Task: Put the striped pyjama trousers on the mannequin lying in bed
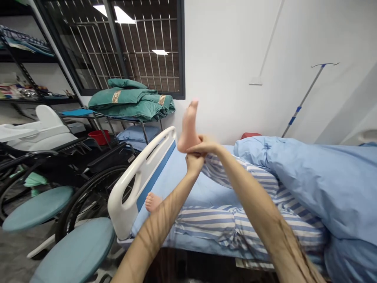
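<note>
A raised foot (187, 131), smooth and pink like a manikin's, points its toes upward above the bed. My left hand (194, 162) is closed around the ankle from below. Just above it, my right hand (206, 145) wraps the same ankle near the heel, slightly blurred. The lifted leg is in a blue-and-white striped trouser leg (259, 177), bent away toward the quilt. Lower down, the other foot (152, 201) lies on the bed, partly behind my left forearm, with its striped trouser leg (206, 222) stretched along the mattress.
A light blue quilt (303, 177) covers the body at the right. The white footboard (126, 192) stands at the left end of the bed. Beyond it are a wheelchair (97, 188), round stools (76, 251) and folded green bedding (132, 100). An IV pole (306, 98) rises behind.
</note>
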Available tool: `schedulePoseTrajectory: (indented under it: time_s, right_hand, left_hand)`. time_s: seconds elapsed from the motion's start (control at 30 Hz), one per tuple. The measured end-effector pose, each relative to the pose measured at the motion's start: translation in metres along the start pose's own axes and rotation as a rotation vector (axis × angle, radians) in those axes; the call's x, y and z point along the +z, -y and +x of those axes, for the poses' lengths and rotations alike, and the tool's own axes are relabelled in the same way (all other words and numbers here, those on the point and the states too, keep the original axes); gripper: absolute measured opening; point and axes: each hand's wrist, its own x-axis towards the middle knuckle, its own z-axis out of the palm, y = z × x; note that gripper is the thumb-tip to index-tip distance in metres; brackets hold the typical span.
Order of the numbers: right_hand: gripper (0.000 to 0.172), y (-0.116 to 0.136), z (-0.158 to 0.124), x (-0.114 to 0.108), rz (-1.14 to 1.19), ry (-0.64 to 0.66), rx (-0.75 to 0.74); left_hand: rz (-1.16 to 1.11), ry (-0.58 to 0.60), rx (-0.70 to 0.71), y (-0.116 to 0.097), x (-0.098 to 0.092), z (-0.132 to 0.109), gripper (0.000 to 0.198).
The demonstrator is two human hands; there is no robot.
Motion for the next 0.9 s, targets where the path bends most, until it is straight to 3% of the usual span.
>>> schedulePoseTrajectory:
  time_s: [0.13, 0.23, 0.3, 0.4, 0.53, 0.67, 0.77, 0.9]
  right_hand:
    - [0.046, 0.03, -0.02, -0.082, 0.132, -0.109, -0.023]
    - [0.045, 0.041, -0.034, -0.127, 0.208, -0.179, -0.079]
    - [0.049, 0.043, -0.04, -0.144, 0.233, -0.222, -0.115]
    - [0.051, 0.042, -0.041, -0.147, 0.232, -0.25, -0.146]
    - [0.047, 0.038, -0.033, -0.121, 0.193, -0.178, -0.122]
    - [0.043, 0.027, -0.019, -0.074, 0.125, -0.101, -0.078]
    - [0.044, 0.007, -0.006, -0.024, 0.073, -0.019, -0.058]
    - [0.051, -0.031, 0.003, 0.059, -0.132, 0.09, -0.021]
  left_hand:
    - [0.158, 0.085, 0.214, -0.08, 0.031, 0.007, 0.045]
    - [0.181, 0.107, 0.283, -0.124, 0.054, 0.002, 0.047]
    - [0.136, 0.112, 0.301, -0.135, 0.064, -0.002, 0.049]
    - [-0.038, 0.078, 0.264, -0.126, 0.069, -0.004, 0.05]
    - [-0.426, -0.061, 0.076, -0.093, 0.057, 0.0, 0.045]
    - [-0.682, -0.029, 0.018, -0.06, 0.038, -0.001, 0.047]
    - [-0.728, -0.134, -0.031, -0.028, 0.029, -0.007, 0.034]
    - [-0.708, -0.289, -0.248, 0.031, 0.014, -0.025, 0.012]
